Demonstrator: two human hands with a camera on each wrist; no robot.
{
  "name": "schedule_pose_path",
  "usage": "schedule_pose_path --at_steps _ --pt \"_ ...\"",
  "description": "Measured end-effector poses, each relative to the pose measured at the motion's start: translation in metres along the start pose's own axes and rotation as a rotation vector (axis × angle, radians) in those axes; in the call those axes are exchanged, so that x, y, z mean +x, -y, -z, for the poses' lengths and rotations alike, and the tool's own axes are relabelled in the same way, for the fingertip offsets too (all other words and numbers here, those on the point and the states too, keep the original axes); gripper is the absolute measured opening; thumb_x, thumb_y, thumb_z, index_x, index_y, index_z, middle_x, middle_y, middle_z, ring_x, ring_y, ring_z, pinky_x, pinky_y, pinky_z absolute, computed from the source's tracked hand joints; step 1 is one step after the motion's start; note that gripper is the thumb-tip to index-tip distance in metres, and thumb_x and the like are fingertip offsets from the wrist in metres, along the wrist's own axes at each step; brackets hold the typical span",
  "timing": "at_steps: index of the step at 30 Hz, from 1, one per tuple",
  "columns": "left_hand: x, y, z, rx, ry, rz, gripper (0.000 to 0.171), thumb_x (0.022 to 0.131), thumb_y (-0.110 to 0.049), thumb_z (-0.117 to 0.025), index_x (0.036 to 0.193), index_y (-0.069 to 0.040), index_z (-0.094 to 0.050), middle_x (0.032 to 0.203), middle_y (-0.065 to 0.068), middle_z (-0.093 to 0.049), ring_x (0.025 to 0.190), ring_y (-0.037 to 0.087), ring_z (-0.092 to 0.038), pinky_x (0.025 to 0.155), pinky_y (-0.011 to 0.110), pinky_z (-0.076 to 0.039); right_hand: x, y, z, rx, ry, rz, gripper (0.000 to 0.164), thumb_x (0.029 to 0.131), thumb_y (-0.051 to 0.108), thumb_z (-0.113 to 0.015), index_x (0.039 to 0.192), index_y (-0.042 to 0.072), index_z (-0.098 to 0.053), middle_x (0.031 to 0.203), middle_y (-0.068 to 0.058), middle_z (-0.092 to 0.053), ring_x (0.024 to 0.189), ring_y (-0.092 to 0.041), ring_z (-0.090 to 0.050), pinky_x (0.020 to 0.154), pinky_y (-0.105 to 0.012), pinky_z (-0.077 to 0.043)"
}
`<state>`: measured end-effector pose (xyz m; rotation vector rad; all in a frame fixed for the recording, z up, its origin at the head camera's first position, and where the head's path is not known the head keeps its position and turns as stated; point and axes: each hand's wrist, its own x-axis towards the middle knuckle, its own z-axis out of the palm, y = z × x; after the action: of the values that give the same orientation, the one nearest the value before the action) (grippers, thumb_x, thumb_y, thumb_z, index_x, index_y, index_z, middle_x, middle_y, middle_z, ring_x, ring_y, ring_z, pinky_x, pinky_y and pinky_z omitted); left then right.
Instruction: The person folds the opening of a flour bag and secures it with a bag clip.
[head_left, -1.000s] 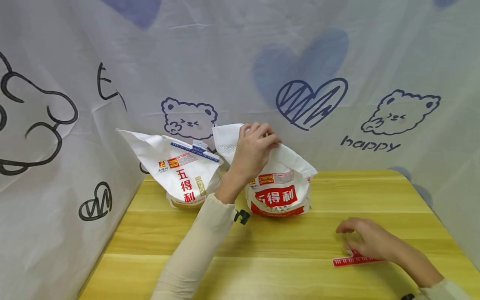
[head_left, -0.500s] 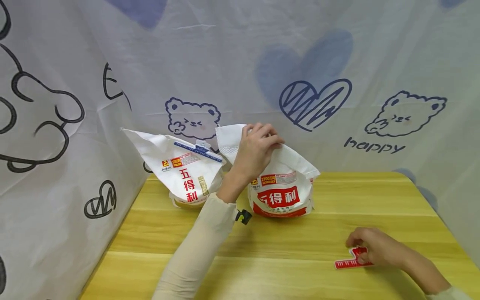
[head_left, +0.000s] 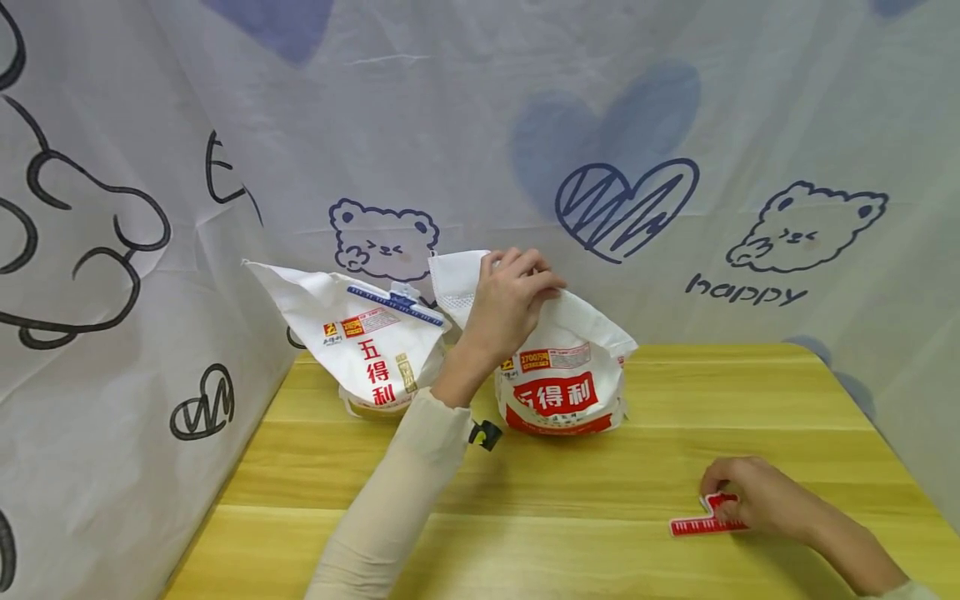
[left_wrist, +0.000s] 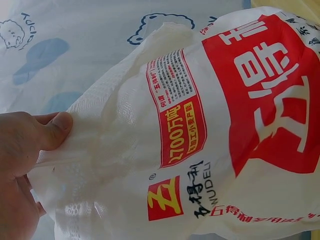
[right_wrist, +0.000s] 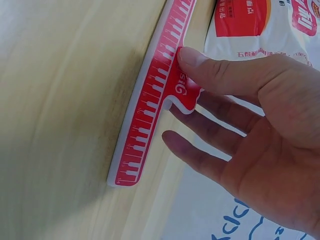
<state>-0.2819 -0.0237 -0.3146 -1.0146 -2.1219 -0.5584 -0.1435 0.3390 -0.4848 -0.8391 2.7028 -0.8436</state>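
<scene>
My left hand (head_left: 512, 302) grips the folded top of a white flour bag (head_left: 558, 390) with a red label. In the left wrist view its thumb presses the bag's edge, while the other fingers are largely behind the material. Over at the right, my right hand (head_left: 776, 500) pinches the handle of a red sealing clip (head_left: 696, 527) printed with piano keys. The right wrist view shows the thumb on the front of the clip's handle (right_wrist: 182, 87), with fingers behind it. The clip's long bar is at the tabletop; I cannot tell whether it touches.
A second white flour bag (head_left: 378, 354) stands left of the first, its top slanted and a blue clip (head_left: 396, 305) across it. Both bags are near the back of the wooden table (head_left: 570, 533). A printed cloth (head_left: 465, 125) hangs behind and at the sides.
My right hand has come down onto the red clip, shifting slightly right, and has taken its handle between thumb and fingers. The left hand keeps its hold on the bag top.
</scene>
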Motion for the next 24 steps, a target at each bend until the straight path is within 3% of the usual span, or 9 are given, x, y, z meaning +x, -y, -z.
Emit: schedule_pose_path --at_steps 11,19,24 --pt "-0.0007 -0.0001 -0.0005 -0.007 -0.006 -0.005 0.008 0.095 -0.014 -0.073 0.097 -0.014 -0.081 0.098 0.000 -0.067 0.100 0.021 -0.058 0.103 0.048 -0.038 -0.0042 0.0022 0.0040 0.005 -0.002 0.020 0.020 0.082 0.001 -0.081 0.089 0.016 -0.069 0.087 0.012 -0.066 0.079 0.001 -0.060 0.064 -0.027 -0.054" --pt "-0.0020 -0.0021 -0.0012 0.001 -0.012 0.013 0.009 0.096 -0.014 -0.073 0.098 -0.015 -0.081 0.100 0.001 -0.068 0.102 0.021 -0.057 0.104 0.049 -0.037 -0.0024 0.0056 0.0062 -0.016 -0.010 0.024 0.027 0.078 -0.003 -0.080 0.096 0.015 -0.069 0.090 0.012 -0.066 0.083 -0.003 -0.062 0.068 -0.030 -0.055" --pt "-0.0032 -0.0027 -0.0024 0.017 -0.023 0.019 0.008 0.095 -0.014 -0.073 0.098 -0.016 -0.081 0.101 0.001 -0.067 0.102 0.021 -0.057 0.104 0.048 -0.037 -0.0020 0.0057 0.0083 -0.042 -0.014 0.020 0.025 0.078 -0.002 -0.081 0.101 0.007 -0.073 0.094 0.005 -0.070 0.087 -0.009 -0.066 0.071 -0.032 -0.058"
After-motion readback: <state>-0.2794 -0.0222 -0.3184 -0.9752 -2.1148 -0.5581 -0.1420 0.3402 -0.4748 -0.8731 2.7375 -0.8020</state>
